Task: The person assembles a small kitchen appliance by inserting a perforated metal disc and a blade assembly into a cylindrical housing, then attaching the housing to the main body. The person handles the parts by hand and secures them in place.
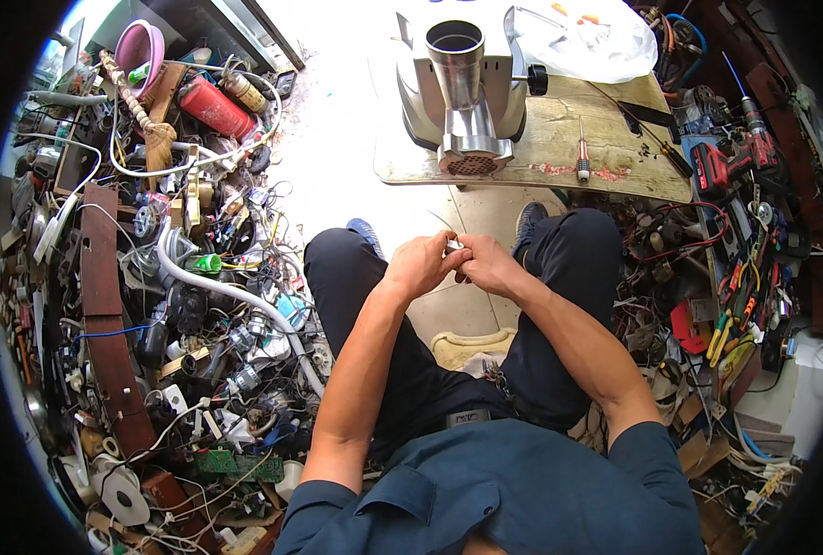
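My left hand [418,265] and my right hand [491,266] meet between my knees, in front of the table. Their fingers are closed around a small shiny metal piece [453,247], mostly hidden by the fingertips, so its kind cannot be made out. Just beyond the hands, a silver meat grinder [459,97] stands on the wooden table [545,139], its perforated round outlet facing me. To its right lies a screwdriver [583,159] with a light and red handle, near smeared reddish bits on the tabletop.
A clear plastic bag [596,46] and a black-handled tool [675,159] lie on the table. At the right, a red cordless drill [733,165] rests above several pliers [730,310]. Heaped wires and parts fill the left, with a red fire extinguisher [215,107] and a pink bucket [141,55].
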`<state>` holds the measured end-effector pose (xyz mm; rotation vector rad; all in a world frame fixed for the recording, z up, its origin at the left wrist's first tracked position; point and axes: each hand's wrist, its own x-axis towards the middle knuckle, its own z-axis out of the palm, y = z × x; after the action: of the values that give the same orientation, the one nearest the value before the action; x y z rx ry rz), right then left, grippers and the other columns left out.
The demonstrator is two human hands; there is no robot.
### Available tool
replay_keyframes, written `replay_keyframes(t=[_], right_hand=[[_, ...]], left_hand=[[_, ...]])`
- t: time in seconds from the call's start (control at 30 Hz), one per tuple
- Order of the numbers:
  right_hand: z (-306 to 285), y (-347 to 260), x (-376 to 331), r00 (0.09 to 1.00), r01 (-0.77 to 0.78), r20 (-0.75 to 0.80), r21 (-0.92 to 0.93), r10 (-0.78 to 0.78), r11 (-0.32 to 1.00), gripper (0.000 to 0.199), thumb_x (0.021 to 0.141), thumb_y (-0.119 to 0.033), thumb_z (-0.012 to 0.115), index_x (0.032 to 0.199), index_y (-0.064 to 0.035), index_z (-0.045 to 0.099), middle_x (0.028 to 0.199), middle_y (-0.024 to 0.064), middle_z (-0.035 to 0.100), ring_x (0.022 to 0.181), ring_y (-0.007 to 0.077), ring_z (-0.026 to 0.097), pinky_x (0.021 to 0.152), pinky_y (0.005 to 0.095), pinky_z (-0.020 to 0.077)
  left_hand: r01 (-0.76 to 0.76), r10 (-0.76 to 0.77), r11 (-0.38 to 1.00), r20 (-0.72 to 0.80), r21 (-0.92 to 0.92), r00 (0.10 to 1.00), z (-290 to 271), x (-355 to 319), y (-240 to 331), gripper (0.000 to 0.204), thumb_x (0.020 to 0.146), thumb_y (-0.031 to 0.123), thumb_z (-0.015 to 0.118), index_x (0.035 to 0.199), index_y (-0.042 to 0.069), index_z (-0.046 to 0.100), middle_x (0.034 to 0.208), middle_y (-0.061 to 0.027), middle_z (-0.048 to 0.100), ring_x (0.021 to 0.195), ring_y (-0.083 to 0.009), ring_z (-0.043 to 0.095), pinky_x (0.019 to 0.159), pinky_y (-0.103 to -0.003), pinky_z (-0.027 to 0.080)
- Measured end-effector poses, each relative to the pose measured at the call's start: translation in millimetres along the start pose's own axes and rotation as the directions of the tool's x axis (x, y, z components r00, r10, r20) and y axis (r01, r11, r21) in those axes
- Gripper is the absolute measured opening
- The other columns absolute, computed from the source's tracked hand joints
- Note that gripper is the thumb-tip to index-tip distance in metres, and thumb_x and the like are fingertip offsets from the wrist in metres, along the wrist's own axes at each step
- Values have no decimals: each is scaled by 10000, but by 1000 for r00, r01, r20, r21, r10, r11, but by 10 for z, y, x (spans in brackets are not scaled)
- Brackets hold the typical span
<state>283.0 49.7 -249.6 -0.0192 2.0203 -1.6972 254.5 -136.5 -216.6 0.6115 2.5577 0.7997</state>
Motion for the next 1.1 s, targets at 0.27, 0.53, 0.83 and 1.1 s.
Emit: replay_keyframes(t=[0.27, 0.53, 0.83, 1.1], right_hand=[[-7, -18, -6, 1000, 1, -7, -35, -1, 999, 200, 932, -17, 591, 1090, 40, 699, 813, 154, 768, 744, 234, 759, 689, 381, 578], [-13, -66, -20, 1000, -9, -3, -52, 9, 999, 200, 939, -23, 598, 1100, 43, 697, 811, 158, 767, 747, 236, 767, 695, 383, 583], [-16, -112, -42, 1000, -8, -3, -70, 8, 997, 209, 950, -30, 602, 1124, 46, 688, 831, 170, 775, 750, 240, 774, 701, 386, 588], [-23, -80, -30, 1000, -1, 0, -77, 1, 997, 232, 941, -36, 600, 1140, 43, 690, 835, 173, 782, 760, 247, 777, 709, 386, 590]], left_hand=[[-3, 3, 1000, -2, 5, 1000, -21, -5, 27, 532, 1063, 487, 640, 1312, 19, 687, 941, -243, 785, 937, -436, 754, 837, -508, 581], [8, -8, 1000, 12, 25, 1000, -36, -5, 50, 537, 1068, 493, 633, 1318, 20, 680, 941, -239, 785, 934, -439, 751, 840, -511, 580], [4, -4, 1000, 9, 25, 1000, 9, 1, 1, 544, 1073, 502, 621, 1334, 26, 665, 955, -239, 786, 949, -434, 751, 843, -511, 576], [4, -5, 999, 16, 41, 1000, -23, -11, 37, 544, 1076, 505, 615, 1335, 29, 658, 956, -235, 785, 945, -439, 746, 840, -514, 574]])
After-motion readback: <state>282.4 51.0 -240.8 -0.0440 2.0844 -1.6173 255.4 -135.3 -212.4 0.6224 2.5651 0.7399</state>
